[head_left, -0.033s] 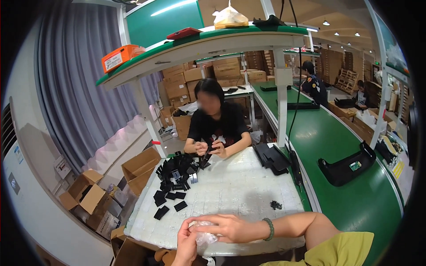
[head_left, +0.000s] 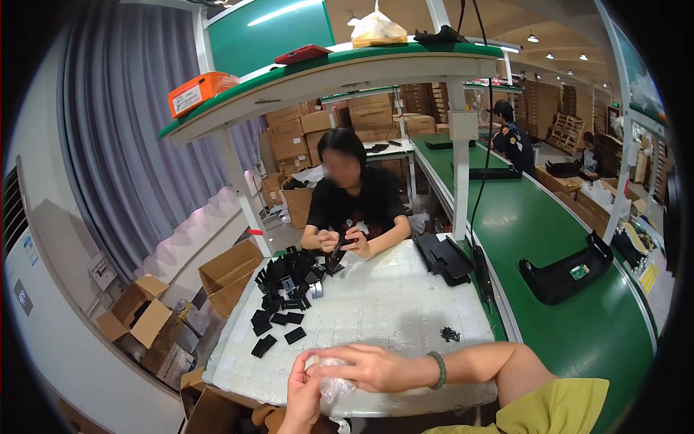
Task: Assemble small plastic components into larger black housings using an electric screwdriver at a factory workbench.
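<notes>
Left hand (head_left: 304, 388) and right hand (head_left: 379, 369) clamp their grip on crumpled clear plastic (head_left: 334, 390) at a white worktop (head_left: 379, 307).

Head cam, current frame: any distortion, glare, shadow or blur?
Head view throughout: fisheye bends the green-topped white overhead shelf into an arc; glare streaks the flat green panel above it; soft shadow on the white worktable beyond the right hand; blur over the face of the seated person in black.

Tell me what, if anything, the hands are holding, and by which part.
A crumpled translucent plastic bag, held by its upper part between the left hand and right hand; the exact contact points are hidden.
</notes>
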`<state>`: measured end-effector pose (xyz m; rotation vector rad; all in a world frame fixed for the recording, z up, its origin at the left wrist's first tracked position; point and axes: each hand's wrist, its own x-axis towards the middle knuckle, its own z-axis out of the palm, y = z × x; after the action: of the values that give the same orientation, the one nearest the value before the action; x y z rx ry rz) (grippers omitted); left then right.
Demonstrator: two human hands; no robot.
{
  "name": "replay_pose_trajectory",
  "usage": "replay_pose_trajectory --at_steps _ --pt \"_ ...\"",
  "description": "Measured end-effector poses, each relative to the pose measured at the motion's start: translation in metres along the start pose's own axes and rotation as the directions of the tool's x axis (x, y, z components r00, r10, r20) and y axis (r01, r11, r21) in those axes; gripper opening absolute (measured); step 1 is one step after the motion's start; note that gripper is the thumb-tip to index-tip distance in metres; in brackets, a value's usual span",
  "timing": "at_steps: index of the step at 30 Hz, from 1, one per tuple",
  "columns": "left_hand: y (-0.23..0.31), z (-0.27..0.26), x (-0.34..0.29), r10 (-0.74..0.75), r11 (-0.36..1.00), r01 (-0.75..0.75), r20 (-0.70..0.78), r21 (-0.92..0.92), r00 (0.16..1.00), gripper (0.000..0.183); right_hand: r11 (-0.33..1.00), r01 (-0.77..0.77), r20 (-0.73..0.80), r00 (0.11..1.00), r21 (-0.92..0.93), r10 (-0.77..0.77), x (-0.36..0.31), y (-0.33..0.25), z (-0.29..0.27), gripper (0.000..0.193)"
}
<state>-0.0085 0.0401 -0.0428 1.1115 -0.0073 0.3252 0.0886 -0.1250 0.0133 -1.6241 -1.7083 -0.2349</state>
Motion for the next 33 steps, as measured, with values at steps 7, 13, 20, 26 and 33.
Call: replay_pose_trajectory --at_steps 7,13,20,26,33 --pt "0.023 -0.004 0.009 -0.083 0.995 0.090 -0.162 0.039 0.983 0.039 0.805 0.281 -0.372 0.774 -0.523 -0.512 0.174 0.023 -0.120 0.044" --pt "0.004 0.001 0.002 -0.261 0.947 0.272 -0.084 0.170 0.962 0.032 0.573 -0.188 -0.539 0.648 -0.798 -0.539 0.368 0.044 -0.210 0.020" --pt "0.007 -0.007 -0.015 -0.290 0.920 0.312 -0.123 0.239 0.949 0.033 0.429 -0.413 -0.567 0.749 -0.803 -0.342 0.397 0.087 -0.205 0.045" --pt "0.002 -0.002 -0.015 -0.278 0.921 0.283 -0.058 0.266 0.959 0.033 0.539 0.434 -0.113 0.694 -0.722 -0.711 0.191 0.068 -0.094 0.026" --pt "0.000 0.011 -0.021 -0.361 0.834 0.314 0.017 0.454 0.933 0.029 0.693 -0.130 0.018 0.979 -0.709 0.201 -0.047 0.137 -0.059 0.015"
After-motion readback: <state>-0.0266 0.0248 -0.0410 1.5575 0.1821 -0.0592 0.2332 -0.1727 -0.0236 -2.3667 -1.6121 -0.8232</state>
